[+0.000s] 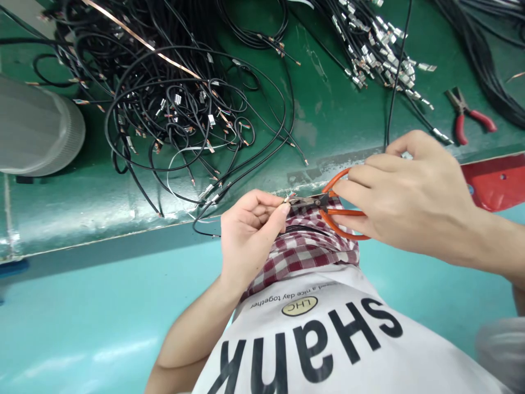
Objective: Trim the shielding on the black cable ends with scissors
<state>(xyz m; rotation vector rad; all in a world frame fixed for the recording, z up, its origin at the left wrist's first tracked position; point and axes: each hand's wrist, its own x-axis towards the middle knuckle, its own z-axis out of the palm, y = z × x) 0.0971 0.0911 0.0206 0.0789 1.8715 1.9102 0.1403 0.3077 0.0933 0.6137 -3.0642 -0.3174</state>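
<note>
In the head view my left hand (256, 221) pinches the end of a black cable between thumb and forefinger. Small coloured wires (290, 195) stick out at its fingertips. My right hand (404, 194) grips orange-handled scissors (326, 202), with fingers through the loops. The scissor blades reach left to the wire end and touch or nearly touch it. Whether the blades have closed on a wire I cannot tell. Part of a thin black cable (307, 229) lies over the checked cloth on my lap, below the hands.
A large tangle of black cables (164, 93) covers the green table (315, 126) at left. A grey container (36, 126) lies at far left. Cables with silvery ends (377, 49) lie at upper right, near red-handled pliers (467, 116). A red stool (498, 183) stands at right.
</note>
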